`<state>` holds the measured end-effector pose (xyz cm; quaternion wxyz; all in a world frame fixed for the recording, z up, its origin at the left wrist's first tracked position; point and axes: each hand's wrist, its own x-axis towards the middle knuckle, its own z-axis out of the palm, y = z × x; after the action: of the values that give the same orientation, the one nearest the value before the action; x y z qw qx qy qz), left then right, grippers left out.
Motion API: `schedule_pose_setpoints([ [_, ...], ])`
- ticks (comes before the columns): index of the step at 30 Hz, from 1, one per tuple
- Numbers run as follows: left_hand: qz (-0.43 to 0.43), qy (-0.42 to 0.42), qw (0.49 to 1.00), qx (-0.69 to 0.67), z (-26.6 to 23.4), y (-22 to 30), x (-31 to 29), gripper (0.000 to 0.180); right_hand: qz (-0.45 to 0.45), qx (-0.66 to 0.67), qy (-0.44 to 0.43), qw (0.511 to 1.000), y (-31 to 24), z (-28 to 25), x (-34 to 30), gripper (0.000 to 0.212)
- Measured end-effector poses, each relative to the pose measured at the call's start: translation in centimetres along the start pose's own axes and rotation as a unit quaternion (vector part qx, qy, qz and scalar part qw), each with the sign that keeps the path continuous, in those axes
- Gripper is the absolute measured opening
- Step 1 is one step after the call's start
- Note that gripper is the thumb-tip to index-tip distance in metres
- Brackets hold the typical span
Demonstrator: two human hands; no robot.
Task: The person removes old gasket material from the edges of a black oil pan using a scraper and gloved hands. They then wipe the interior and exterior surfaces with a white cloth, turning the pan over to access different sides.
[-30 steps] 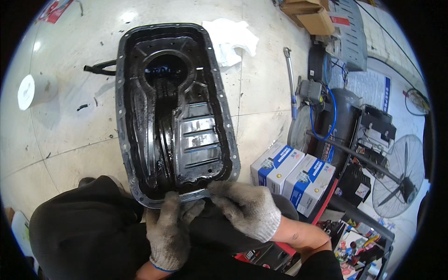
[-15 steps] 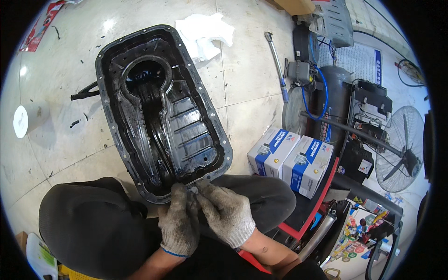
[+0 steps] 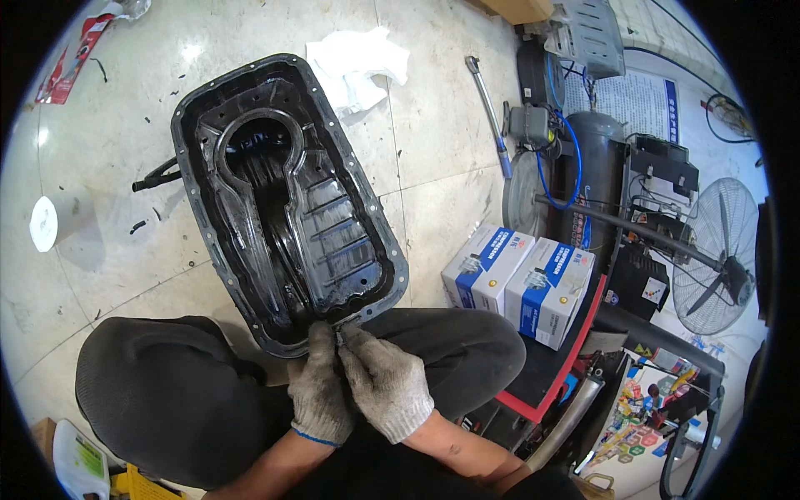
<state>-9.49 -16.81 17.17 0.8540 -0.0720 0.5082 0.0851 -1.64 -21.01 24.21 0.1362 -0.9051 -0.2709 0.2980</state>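
Note:
A black oil pan (image 3: 336,226), wet with dark oil inside, leans with its near end against my lap. Its flange has a row of bolt holes. Both my hands wear soiled knitted gloves and meet at the pan's near edge. My left hand (image 3: 320,387) is closed there, its thumb over the rim. Close beside it, my right hand (image 3: 387,383) pinches with bent fingers at the same spot. Something small and dark shows between the fingertips; what it is I cannot make out.
White crumpled cloth (image 3: 357,68) lies beyond the pan, and a white roll (image 3: 57,222) stands at left. A torque wrench (image 3: 490,117) lies on the tiles. Two boxes (image 3: 550,292) stand at right, before an air compressor (image 3: 593,158) and a fan (image 3: 717,258).
My right hand has shifted left, closer to my left hand at the rim. The pan has tilted slightly, and the whole view has moved a little.

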Motion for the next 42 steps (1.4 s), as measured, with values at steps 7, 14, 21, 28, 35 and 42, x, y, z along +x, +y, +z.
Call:
schedule_pose_setpoints([
  [7, 0.013, -0.037, 0.999, 0.001, 0.5, 0.3, -0.1, 0.034, -0.062, -0.010, 0.087, 0.994, 1.5, 1.6, -0.7, 0.030],
  [14, 0.027, -0.053, 0.998, -0.004, 0.4, 0.6, -0.5, 0.039, -0.171, -0.056, 0.070, 0.981, 4.5, 2.3, -1.2, 0.038],
  [21, 0.046, -0.070, 0.996, -0.013, 0.7, 1.2, -1.0, 0.041, -0.190, -0.001, 0.079, 0.979, 4.4, 2.0, -0.6, 0.038],
  [28, 0.023, -0.086, 0.991, -0.096, 0.8, 1.6, -0.9, 0.039, -0.065, 0.006, 0.129, 0.989, 2.4, -1.7, 0.2, 0.027],
  [35, 0.021, -0.042, 0.997, -0.055, 1.0, 2.0, -0.7, 0.042, -0.059, 0.013, -0.003, 0.998, 2.7, -3.1, 2.0, 0.021],
  [42, 0.024, -0.003, 0.999, -0.037, 0.4, 1.6, -0.4, 0.042, -0.054, 0.001, -0.067, 0.996, 1.5, -3.4, 2.8, 0.024],
])
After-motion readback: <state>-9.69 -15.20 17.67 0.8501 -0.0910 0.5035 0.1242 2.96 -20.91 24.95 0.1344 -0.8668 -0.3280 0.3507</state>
